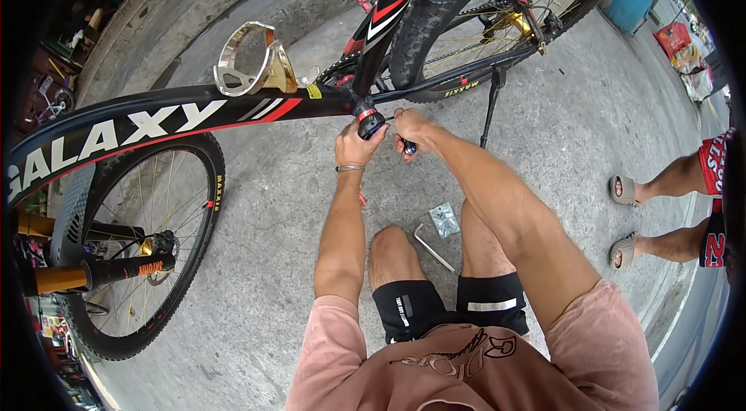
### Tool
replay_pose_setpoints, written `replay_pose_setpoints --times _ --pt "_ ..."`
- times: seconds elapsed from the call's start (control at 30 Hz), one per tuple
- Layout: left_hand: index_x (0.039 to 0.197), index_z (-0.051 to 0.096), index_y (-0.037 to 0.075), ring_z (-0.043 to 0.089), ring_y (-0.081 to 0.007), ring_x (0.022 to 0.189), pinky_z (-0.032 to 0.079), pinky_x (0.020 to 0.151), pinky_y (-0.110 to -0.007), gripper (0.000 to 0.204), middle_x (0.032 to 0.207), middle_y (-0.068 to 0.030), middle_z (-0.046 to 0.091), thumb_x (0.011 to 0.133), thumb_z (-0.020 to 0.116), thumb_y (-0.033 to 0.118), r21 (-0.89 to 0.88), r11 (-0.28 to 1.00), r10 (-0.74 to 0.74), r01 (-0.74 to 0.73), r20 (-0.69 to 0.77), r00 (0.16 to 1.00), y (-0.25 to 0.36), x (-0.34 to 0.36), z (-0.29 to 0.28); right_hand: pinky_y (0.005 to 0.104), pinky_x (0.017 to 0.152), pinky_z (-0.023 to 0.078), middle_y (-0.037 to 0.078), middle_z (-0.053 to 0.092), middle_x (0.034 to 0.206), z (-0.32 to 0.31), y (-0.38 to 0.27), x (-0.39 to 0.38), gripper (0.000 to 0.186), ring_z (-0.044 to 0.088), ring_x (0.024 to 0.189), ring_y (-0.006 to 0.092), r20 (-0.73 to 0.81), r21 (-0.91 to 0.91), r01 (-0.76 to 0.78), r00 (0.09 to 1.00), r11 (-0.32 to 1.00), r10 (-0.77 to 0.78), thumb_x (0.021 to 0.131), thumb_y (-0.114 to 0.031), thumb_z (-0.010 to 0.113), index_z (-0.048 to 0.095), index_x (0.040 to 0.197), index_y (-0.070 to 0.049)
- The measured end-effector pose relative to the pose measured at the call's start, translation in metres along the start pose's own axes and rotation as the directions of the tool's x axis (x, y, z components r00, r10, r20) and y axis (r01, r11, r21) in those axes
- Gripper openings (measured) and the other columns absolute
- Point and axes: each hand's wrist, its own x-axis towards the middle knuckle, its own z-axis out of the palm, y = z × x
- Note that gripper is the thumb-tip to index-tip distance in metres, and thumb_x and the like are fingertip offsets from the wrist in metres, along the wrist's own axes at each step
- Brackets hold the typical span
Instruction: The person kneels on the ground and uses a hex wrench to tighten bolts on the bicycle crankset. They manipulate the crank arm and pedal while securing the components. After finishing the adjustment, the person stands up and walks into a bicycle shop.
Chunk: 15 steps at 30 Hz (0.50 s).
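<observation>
A black bicycle frame point(280, 106) lies across the upper part of the head view. At its bottom bracket sits a black crank arm end point(371, 124) with a red ring behind it. My left hand point(357, 147) is closed around the crank arm, thumb near its end. Close on its right, my right hand point(412, 131) is closed on a small hand tool point(409, 148) with a dark blue, shiny end. A thin dark rod of that tool points toward the crank; whether it touches is hidden by my fingers. A bit of red pedal point(363, 199) shows beside my left forearm.
On the concrete between my knees lie an L-shaped silver hex key point(434, 248) and a small plastic packet point(444, 220). The kickstand point(491, 106) props the bike. A clear bottle cage point(252, 61) sits on the frame. Another person's sandalled feet point(624, 190) are at right.
</observation>
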Motion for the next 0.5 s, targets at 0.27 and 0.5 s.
replay_pose_setpoints --times 0.27,0.5 --pt "0.079 0.066 0.003 0.065 -0.0372 0.067 0.052 0.061 -0.041 0.044 0.071 -0.0183 0.066 0.068 0.078 0.044 0.008 0.999 -0.031 0.031 -0.009 0.999 0.001 -0.002 0.003 0.0452 0.042 0.048 0.009 0.047 0.059 0.003 0.008 -0.008 0.039 0.051 0.045 0.0211 -0.089 -0.021 0.131 0.987 0.991 -0.133 0.097 -0.031 0.026 0.045 0.079 -0.002" --pt "0.078 0.066 0.003 0.063 -0.0286 0.058 0.049 0.058 -0.037 0.044 0.065 -0.0144 0.064 0.069 0.078 0.044 -0.062 0.99 -0.12 0.125 0.068 0.99 0.0 -0.003 0.001 0.0491 0.074 0.052 0.031 0.062 0.094 0.017 0.046 0.022 0.042 0.062 0.079 0.0468 -0.593 -0.366 0.354 0.624 0.861 -0.509 0.096 -0.037 0.034 0.051 0.109 -0.001"
